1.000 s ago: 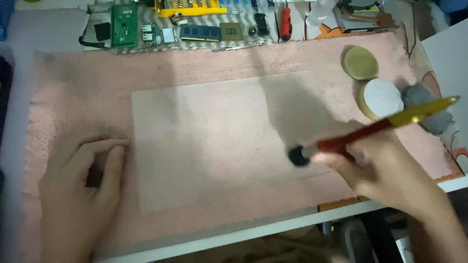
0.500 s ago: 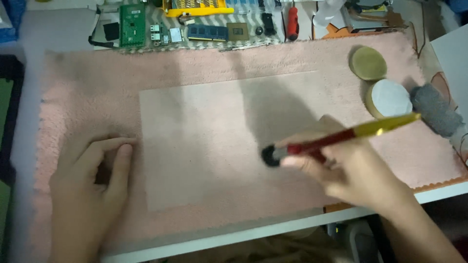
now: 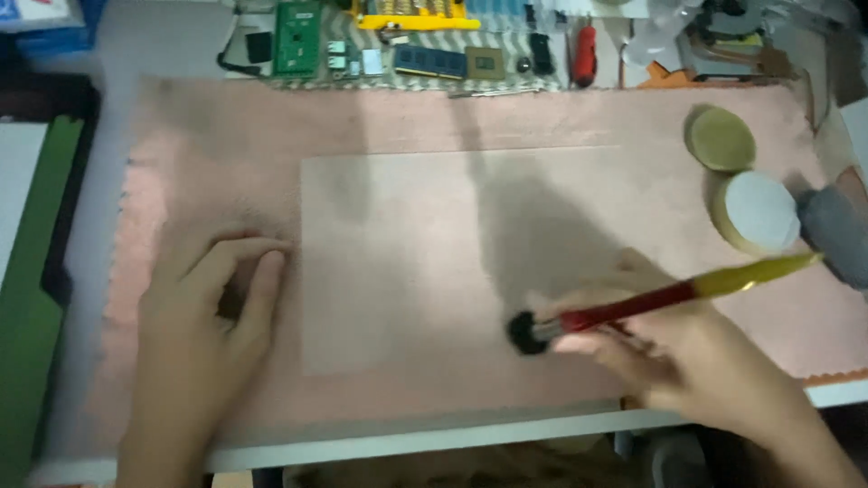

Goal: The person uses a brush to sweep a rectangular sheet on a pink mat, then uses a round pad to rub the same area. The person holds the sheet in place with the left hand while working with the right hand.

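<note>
The right hand [image 3: 674, 361] is closed around a long brush with a red handle, yellow end and dark bristle head [image 3: 651, 303], gripping it low on the red part near the bristles, whose tip rests on or just above the lower right part of a pale, thin rectangular sheet of paper [image 3: 407, 262]. The brush looks light and stiff in the handle, soft at the tip; a grip close to the head seems best for control. The paper looks flimsy and easily shifted. The left hand [image 3: 212, 303] lies flat, fingers loosely spread, holding nothing, on a pink fuzzy felt mat [image 3: 561, 113] just beside the sheet's left edge. The mat covers a white table [image 3: 434, 438]. Two round dishes, one olive [image 3: 721, 137] and one white [image 3: 758, 210], sit at right; green circuit boards [image 3: 294, 36] and small tools crowd the far edge.
</note>
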